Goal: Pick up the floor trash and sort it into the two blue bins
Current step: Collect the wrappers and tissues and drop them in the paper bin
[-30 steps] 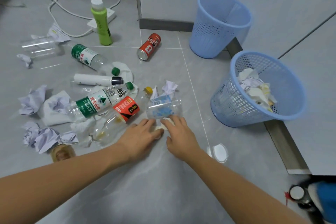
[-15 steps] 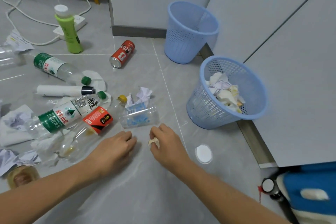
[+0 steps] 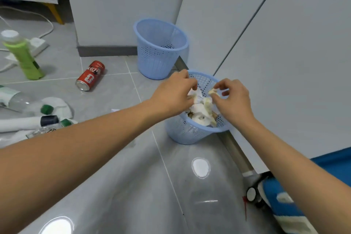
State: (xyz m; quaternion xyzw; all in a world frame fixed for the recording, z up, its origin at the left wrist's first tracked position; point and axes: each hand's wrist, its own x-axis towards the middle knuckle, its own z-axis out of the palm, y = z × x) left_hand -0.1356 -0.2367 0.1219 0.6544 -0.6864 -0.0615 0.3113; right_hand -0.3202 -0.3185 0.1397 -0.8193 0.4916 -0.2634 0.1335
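Both my hands hover over the nearer blue bin (image 3: 190, 135), which holds crumpled white and cream paper (image 3: 201, 114). My right hand (image 3: 233, 100) pinches a small cream scrap (image 3: 212, 92) above the bin's opening. My left hand (image 3: 174, 97) has its fingers curled at the bin's left rim, with a small cream bit at the fingertips. The farther blue bin (image 3: 157, 57) stands behind, against the cabinet; nothing shows inside it.
On the floor to the left lie a red can (image 3: 90, 76), an upright green bottle (image 3: 24, 57), a clear bottle with a green cap (image 3: 19, 100), a white tube (image 3: 22, 122) and a power strip (image 3: 36, 43). Grey cabinets rise on the right; a blue object (image 3: 281, 195) sits at bottom right.
Both hands lifted off the floor beside the clear bottles and moved right and up to the nearer bin. The right hand carried the cream scrap along. The view swung right.
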